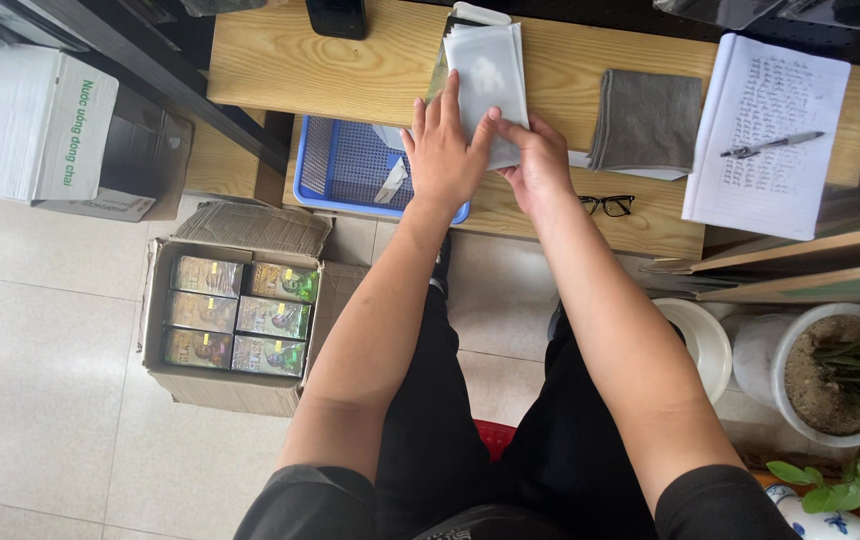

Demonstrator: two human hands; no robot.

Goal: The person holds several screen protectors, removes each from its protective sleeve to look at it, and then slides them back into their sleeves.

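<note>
Down by the floor sits a cardboard box (pixel 225 315) of small colourful packs, well apart from the hands. Farther up, on the counter (pixel 280 60), the left hand (pixel 443 150) lies flat with fingers spread on a stack of clear plastic bags (pixel 490 75), while the right hand (pixel 538 160) pinches the stack's lower edge. A blue tray (pixel 335 165) sits just beside. Peeling one bag off seems the step in hand; it calls for a light, single-sheet grip.

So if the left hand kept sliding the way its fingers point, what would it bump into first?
Probably the dark phone at the table's far edge. The left hand points up along the clear plastic bag, which it already touches; bare wood lies between.
</note>
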